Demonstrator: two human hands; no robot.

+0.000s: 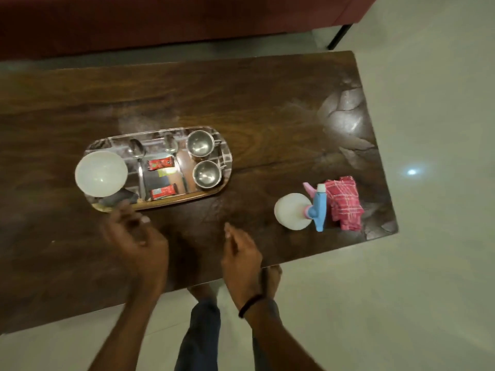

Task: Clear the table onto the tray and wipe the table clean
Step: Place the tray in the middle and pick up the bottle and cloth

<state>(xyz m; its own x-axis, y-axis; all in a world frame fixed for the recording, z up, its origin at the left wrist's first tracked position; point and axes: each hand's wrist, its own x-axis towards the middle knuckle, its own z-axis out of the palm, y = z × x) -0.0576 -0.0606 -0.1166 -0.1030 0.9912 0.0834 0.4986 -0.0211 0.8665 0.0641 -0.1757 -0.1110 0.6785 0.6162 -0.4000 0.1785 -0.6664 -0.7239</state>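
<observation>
Head view. Dark brown wood-grain table (267, 108) on a pale tiled floor (428, 76), dark red sofa (160, 20) along the far side. Oval mirrored steel tray (227, 156) left of the table's centre, carrying: a white round bowl (101, 173) at its left end, overhanging the rim; two steel spoons (138, 153), bowls toward the far side; two red snack sachets (160, 164), one behind the other, between the spoons and the cups; two small steel cups with handles (199, 143) at the right end, one behind the other; a dark folded item (120, 198) at the near left corner, too dim to identify.

Toward the table's right end, well apart from the tray: a white spray bottle with a blue and pink trigger head (293, 211), seen from above, and just beside it on the right a crumpled pink checked cloth (345, 204), touching or nearly touching the trigger head. Pale glare patches on the table surface near the far right corner.

Left hand (136, 242) over the table just beside the tray's near left edge, blurred, fingers (126, 210) loosely curled and parted, empty; contact with the tray not resolvable. Right hand (241, 258) above the near table edge, between tray and bottle, fingers (229, 231) slack and slightly spread, holding nothing; dark band at the wrist. Below: blue trouser leg and bare feet on the floor.
</observation>
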